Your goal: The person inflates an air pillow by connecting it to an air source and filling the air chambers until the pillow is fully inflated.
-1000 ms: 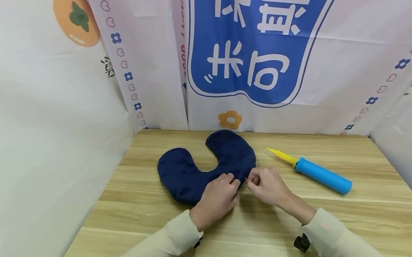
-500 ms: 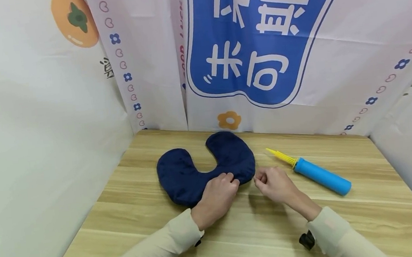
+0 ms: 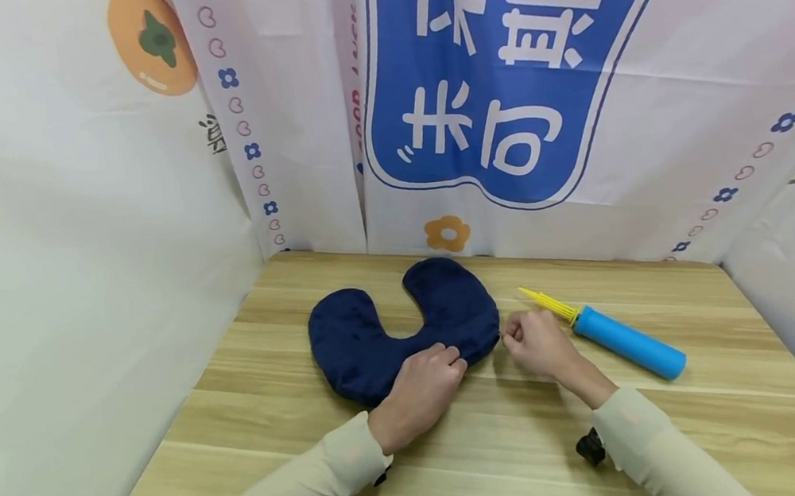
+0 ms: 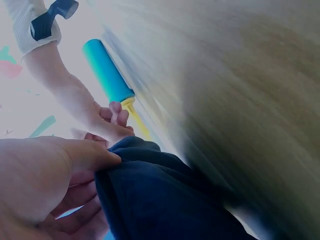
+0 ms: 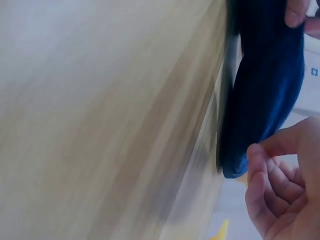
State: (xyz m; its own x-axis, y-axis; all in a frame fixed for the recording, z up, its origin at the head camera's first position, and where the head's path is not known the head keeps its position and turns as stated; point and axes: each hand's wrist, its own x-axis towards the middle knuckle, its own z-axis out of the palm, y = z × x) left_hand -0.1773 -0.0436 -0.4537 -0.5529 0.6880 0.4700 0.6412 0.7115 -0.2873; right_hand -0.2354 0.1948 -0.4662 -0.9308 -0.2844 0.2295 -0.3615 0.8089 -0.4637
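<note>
Navy-blue U-shaped plush-looking neck pillow (image 3: 361,355) is lying on the light wood-grain tabletop (image 3: 254,405), in front of the person, mostly left of centre. Left hand (image 3: 419,394) is gripping its near edge by the bend, thumb and fingers pinching the cloth, as the left wrist view is showing. Right hand (image 3: 545,343) is pinching, thumb against forefinger, at the pillow's right outer edge, seemingly on some tiny part there; too small to tell what, maybe a zipper pull. Progress, as a judgement: edge work is looking underway, not finished, since both hands are holding on. Hands are sitting apart along the rim, right one out at the side, so a fair stretch of seam is probably dealt with already; whether it is being fastened or unfastened, cannot tell. Remaining, likely: finishing at that right edge and letting go. Blue cylindrical plastic hand pump with yellow nozzle (image 3: 631,343) is lying unheld to the right of the right hand. Orientation: pillow's gap is pointing away from the person, leaning slightly left; both rounded arms are aiming toward the back drape (image 3: 298,114), bend facing the person. Long axis is running roughly left to right, right end sitting farther away.
</note>
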